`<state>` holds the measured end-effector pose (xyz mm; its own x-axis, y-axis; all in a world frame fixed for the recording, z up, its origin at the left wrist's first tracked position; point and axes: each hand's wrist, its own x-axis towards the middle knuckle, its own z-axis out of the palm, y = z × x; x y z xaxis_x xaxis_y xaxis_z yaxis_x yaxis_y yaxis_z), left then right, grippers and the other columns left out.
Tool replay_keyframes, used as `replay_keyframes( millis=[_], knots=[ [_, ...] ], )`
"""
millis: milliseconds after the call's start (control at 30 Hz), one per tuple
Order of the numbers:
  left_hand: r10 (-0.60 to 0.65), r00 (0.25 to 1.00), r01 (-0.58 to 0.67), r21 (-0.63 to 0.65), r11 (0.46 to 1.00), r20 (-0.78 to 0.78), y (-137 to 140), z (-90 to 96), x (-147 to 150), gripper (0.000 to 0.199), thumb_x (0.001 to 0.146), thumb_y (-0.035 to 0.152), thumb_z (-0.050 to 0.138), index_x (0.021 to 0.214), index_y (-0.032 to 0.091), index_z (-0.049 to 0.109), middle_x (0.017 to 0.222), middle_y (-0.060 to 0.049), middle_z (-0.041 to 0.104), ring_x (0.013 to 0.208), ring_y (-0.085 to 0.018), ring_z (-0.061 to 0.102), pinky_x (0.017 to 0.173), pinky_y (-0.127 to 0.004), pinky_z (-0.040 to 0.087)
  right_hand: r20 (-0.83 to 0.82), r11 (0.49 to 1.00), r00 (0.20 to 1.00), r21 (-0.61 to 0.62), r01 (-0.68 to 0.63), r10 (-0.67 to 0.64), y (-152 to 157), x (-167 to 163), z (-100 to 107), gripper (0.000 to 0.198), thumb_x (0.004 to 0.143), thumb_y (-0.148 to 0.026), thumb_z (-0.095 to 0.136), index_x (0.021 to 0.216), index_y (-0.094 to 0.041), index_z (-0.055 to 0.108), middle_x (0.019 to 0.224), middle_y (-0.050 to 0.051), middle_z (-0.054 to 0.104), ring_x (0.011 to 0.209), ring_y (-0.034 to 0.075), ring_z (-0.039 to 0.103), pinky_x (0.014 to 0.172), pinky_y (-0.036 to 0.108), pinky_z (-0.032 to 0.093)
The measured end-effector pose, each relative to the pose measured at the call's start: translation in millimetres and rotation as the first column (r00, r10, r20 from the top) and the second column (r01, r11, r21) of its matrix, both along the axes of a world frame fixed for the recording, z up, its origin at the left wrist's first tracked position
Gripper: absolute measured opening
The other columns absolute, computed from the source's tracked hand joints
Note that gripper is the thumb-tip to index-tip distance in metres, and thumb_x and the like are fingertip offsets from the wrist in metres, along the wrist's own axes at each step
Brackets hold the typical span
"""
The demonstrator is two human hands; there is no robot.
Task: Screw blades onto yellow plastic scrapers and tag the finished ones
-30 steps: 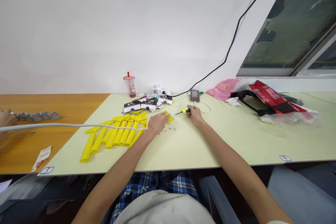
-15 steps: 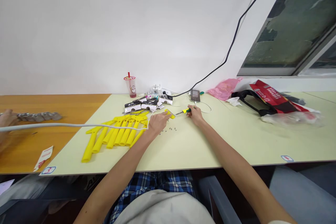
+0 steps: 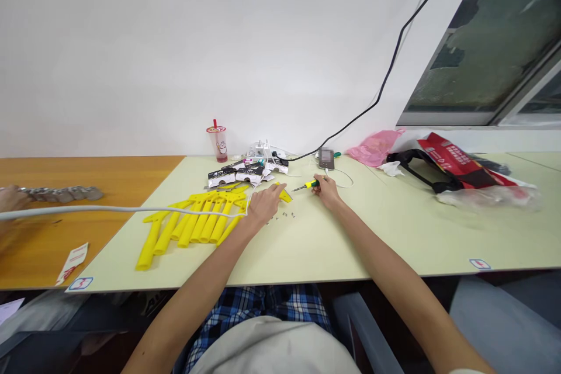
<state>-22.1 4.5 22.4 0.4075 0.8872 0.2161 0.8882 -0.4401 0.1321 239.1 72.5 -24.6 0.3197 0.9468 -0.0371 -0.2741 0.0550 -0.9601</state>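
My left hand (image 3: 264, 203) is closed on a yellow plastic scraper handle (image 3: 284, 195); its wide end sticks out past the fingers and the rest is hidden by the hand. Opposite it, my right hand (image 3: 326, 190) grips a screwdriver (image 3: 311, 184) with a yellow and green grip. The shaft points left, its tip close to the yellow piece; a small gap seems to lie between them. Several small screws (image 3: 284, 214) are scattered on the table just below. Left of my left hand, several more yellow scraper handles (image 3: 195, 225) lie in a row.
Black and white small boxes (image 3: 249, 175) lie behind the yellow row, near a drink cup (image 3: 221, 145). A device with a screen (image 3: 326, 158) is plugged to a white cable. At right lie a pink bag (image 3: 375, 148) and a red package (image 3: 451, 158). Another person's hand (image 3: 12, 198) is far left.
The yellow scraper handle in my left hand has turned and dipped slightly, and the screwdriver tip has come away from it a little. My right hand has barely moved.
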Motion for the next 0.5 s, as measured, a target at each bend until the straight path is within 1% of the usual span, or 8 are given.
replay_keyframes(
  millis=[67,133,200,233,300,433,500],
  knots=[
    [-0.007,1.0,0.006,-0.004,1.0,-0.011,0.7,-1.1,-0.7,0.053,0.109,0.025,0.056,0.159,0.039,0.064,0.165,-0.004,0.063,0.115,-0.03,0.078,0.091,-0.043,0.06,-0.001,1.0,1.0,0.001,-0.002,0.002,0.3,0.1,-0.2,0.037,0.088,-0.04,0.09,0.084,-0.025,0.056,0.055,-0.007,0.053,0.048,0.012,0.051,0.047,0.022,0.052],
    [-0.022,0.999,0.022,-0.012,1.0,-0.025,1.6,-2.2,-1.8,0.045,0.11,0.024,0.053,0.144,0.041,0.076,0.167,0.0,0.06,0.114,-0.028,0.078,0.09,-0.042,0.06,-0.003,1.0,1.0,-0.002,-0.001,0.001,0.4,0.1,-0.1,0.035,0.089,-0.038,0.089,0.084,-0.024,0.057,0.055,-0.006,0.053,0.048,0.012,0.051,0.047,0.022,0.052],
    [-0.035,0.999,0.034,-0.02,0.999,-0.038,2.3,-2.9,-2.6,0.044,0.111,0.024,0.05,0.133,0.042,0.082,0.166,0.002,0.061,0.114,-0.027,0.078,0.09,-0.041,0.06,-0.005,1.0,1.0,-0.005,0.002,-0.002,0.4,-0.1,0.2,0.033,0.09,-0.036,0.087,0.084,-0.024,0.057,0.054,-0.006,0.053,0.048,0.012,0.051,0.047,0.022,0.052],
    [-0.037,0.998,0.037,-0.023,0.999,-0.042,2.4,-3.0,-2.8,0.044,0.111,0.024,0.049,0.133,0.043,0.082,0.164,0.002,0.062,0.113,-0.027,0.078,0.091,-0.041,0.06,-0.006,1.0,1.0,-0.007,0.003,-0.003,0.4,-0.2,0.3,0.032,0.09,-0.035,0.086,0.084,-0.024,0.058,0.053,-0.006,0.053,0.048,0.012,0.051,0.047,0.023,0.052],
    [-0.035,0.998,0.034,-0.027,0.999,-0.043,2.1,-2.7,-2.7,0.045,0.111,0.025,0.049,0.139,0.043,0.08,0.162,0.0,0.064,0.113,-0.027,0.077,0.091,-0.041,0.06,-0.007,1.0,1.0,-0.01,0.007,-0.007,0.6,-0.6,0.4,0.029,0.092,-0.033,0.084,0.083,-0.023,0.058,0.053,-0.006,0.053,0.047,0.012,0.051,0.047,0.023,0.052],
    [-0.015,0.999,0.014,-0.022,1.0,-0.03,-0.1,-0.9,-1.5,0.048,0.109,0.027,0.056,0.154,0.041,0.067,0.16,-0.005,0.065,0.114,-0.028,0.077,0.091,-0.041,0.059,-0.008,1.0,1.0,-0.009,0.013,-0.013,1.2,-1.1,0.3,0.029,0.091,-0.033,0.085,0.083,-0.023,0.058,0.053,-0.006,0.053,0.047,0.012,0.05,0.046,0.022,0.051],
    [-0.007,1.0,0.007,-0.015,1.0,-0.021,-1.4,0.1,-0.8,0.049,0.109,0.026,0.056,0.156,0.04,0.063,0.16,-0.006,0.064,0.11,-0.027,0.077,0.09,-0.04,0.059,-0.008,1.0,1.0,-0.009,0.012,-0.012,1.3,-1.1,0.3,0.031,0.09,-0.035,0.086,0.084,-0.023,0.058,0.053,-0.006,0.053,0.047,0.012,0.05,0.046,0.022,0.051]
  ],
)
